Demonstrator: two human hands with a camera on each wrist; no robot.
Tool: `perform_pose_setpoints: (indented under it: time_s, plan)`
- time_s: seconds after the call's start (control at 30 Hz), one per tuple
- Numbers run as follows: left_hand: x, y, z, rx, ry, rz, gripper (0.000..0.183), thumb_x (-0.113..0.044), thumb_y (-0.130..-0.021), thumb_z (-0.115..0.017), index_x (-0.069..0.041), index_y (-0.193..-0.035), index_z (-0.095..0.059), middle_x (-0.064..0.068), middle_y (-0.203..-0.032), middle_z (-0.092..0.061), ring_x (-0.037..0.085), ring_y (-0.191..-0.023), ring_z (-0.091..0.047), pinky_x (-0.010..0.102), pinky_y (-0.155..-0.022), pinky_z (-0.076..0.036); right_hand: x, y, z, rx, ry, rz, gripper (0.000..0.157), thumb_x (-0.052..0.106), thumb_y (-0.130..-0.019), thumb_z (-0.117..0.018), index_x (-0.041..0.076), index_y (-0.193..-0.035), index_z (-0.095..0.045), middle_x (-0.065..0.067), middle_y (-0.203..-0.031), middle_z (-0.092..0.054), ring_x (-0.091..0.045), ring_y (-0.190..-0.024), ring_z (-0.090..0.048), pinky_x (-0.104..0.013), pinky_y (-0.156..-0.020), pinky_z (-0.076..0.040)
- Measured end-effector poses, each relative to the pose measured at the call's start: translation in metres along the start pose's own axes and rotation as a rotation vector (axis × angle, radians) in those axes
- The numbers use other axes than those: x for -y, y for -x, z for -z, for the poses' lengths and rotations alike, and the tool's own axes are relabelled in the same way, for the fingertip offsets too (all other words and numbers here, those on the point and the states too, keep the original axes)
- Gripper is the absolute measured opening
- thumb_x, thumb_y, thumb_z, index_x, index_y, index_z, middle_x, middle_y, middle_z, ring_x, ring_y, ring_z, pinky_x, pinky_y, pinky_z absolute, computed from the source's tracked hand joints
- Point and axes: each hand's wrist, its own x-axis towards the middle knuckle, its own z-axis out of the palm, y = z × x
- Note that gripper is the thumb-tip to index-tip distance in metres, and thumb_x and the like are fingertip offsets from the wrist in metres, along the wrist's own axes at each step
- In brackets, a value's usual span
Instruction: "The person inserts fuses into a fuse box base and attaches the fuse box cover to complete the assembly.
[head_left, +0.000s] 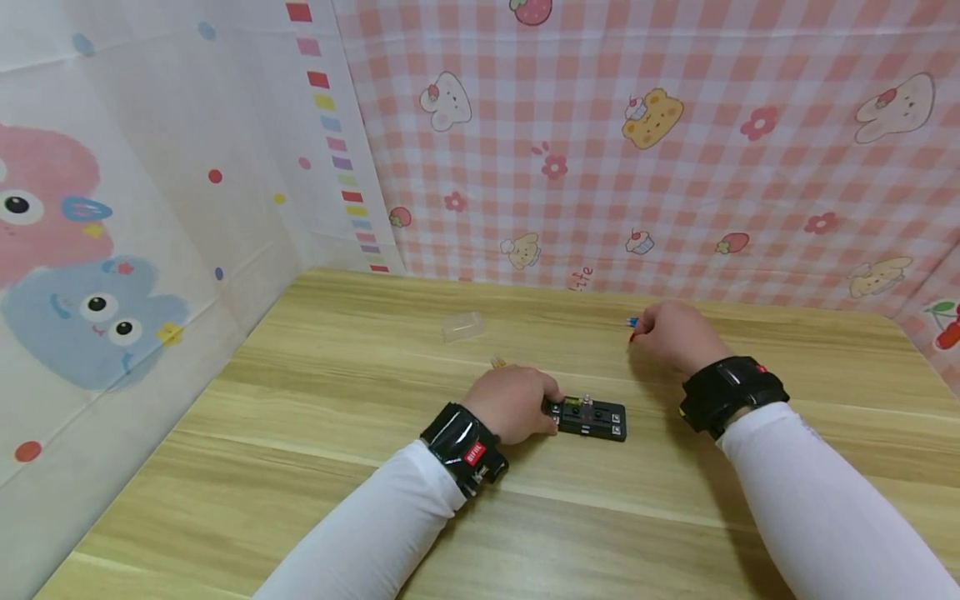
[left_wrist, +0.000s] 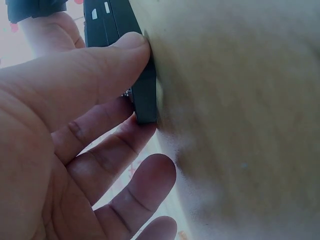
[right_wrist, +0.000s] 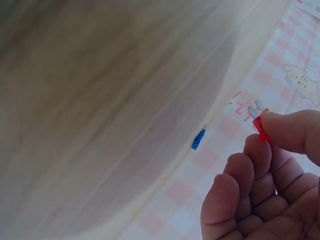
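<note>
My left hand (head_left: 512,405) grips the left end of a black fuse block (head_left: 606,422), thumb on the near side and fingers at the far side. The block lies flat on the table, with metal screw terminals on top and small fuses seated near its middle; its left end is partly hidden by the hand. Farther back on the right, my right hand (head_left: 678,335) pinches a red blade fuse (right_wrist: 260,124) between thumb and index finger, its two metal prongs pointing away from the palm. Close by on the table lies a blue blade fuse (right_wrist: 198,139).
A clear plastic cover (head_left: 463,327) lies on the wooden table (head_left: 337,400) behind the left hand. Just beyond that hand's knuckles shows a small yellow fuse (head_left: 498,362). A pink checked cloth (head_left: 585,192) hangs along the table's back edge.
</note>
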Motion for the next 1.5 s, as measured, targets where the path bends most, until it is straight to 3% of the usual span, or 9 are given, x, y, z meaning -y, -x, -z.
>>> perform_pose_setpoints:
  time_s: [0.23, 0.83, 1.5]
  plan:
    - [-0.001, 0.001, 0.000, -0.009, -0.011, -0.005, 0.039, -0.043, -0.075, -0.076, -0.029, -0.111, -0.068, -0.010, -0.108, -0.065, 0.010, -0.093, -0.054, 0.033, -0.080, -0.046, 0.004, 0.006, 0.000, -0.017, -0.021, -0.008, 0.015, 0.021, -0.089, -0.063, 0.008, -0.085, -0.069, -0.011, -0.084, -0.059, -0.026, -0.066, -0.047, -0.035, -0.052, -0.038]
    - [-0.001, 0.002, -0.003, -0.028, -0.032, -0.015, 0.038, -0.042, -0.075, -0.076, -0.028, -0.109, -0.069, -0.010, -0.104, -0.066, 0.009, -0.088, -0.055, 0.032, -0.077, -0.047, 0.013, 0.035, -0.006, -0.090, -0.039, 0.148, 0.006, 0.016, -0.085, -0.066, 0.014, -0.082, -0.070, -0.003, -0.081, -0.064, -0.021, -0.070, -0.050, -0.035, -0.059, -0.042]
    - [-0.001, 0.001, -0.001, -0.018, -0.018, 0.007, 0.038, -0.042, -0.075, -0.076, -0.028, -0.110, -0.069, -0.009, -0.106, -0.066, 0.011, -0.091, -0.055, 0.033, -0.079, -0.046, 0.026, 0.054, -0.008, -0.039, -0.078, 0.159, 0.004, 0.014, -0.086, -0.066, 0.014, -0.085, -0.070, 0.000, -0.077, -0.063, -0.018, -0.068, -0.051, -0.035, -0.061, -0.044]
